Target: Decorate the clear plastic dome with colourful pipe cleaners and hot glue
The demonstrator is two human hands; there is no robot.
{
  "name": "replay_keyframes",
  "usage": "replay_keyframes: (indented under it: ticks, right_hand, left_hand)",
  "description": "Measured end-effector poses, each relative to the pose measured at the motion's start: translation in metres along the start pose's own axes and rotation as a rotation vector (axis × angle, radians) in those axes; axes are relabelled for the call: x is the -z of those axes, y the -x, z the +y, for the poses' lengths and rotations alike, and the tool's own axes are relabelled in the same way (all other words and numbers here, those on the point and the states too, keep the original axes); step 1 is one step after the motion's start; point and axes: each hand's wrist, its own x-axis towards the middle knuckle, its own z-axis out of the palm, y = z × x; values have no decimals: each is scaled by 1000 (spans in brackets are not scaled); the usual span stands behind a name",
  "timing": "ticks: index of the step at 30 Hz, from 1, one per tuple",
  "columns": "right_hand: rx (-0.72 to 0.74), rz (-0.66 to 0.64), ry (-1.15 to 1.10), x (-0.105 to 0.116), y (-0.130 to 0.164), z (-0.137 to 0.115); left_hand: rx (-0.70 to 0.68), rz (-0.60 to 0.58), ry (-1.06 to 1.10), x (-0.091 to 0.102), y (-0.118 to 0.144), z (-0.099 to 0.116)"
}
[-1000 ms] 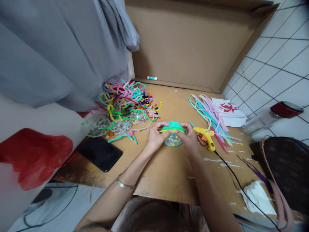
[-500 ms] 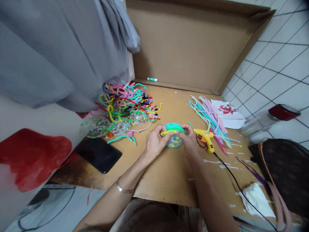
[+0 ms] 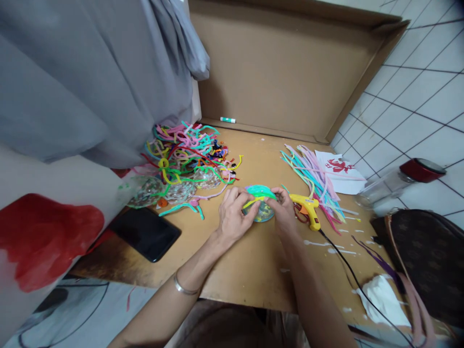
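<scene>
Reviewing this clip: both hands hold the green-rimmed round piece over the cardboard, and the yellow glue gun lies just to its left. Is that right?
Not quite. In the head view the glue gun lies to the right of the round piece, beside the right hand. The left hand also holds the piece.

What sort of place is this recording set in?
Probably a makeshift home craft spot: a cardboard sheet laid on a tiled floor, with a pile of pipe cleaners and a yellow glue gun beside both hands.
</scene>
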Motion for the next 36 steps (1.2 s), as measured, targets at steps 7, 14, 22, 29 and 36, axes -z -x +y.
replay_keyframes:
  ticks: [7,14,22,29,36]
  right_hand:
    - [-27,16,-21,-2,-2,-1]
    - [-35,23,-30,0,-7,1]
    - [-30,8,-42,0,-9,3]
    - [-26,-29,-35,-4,-6,-3]
    - [-12,-62,-75,-1,-8,-3]
  left_hand:
    - [156,-59,91,2,-4,-2]
    - [357,-100,367,2,-7,0]
    - [428,-103,518,5,-12,4]
    - [270,-169,364,13,-26,25]
    - [135,-319,220,15,-50,44]
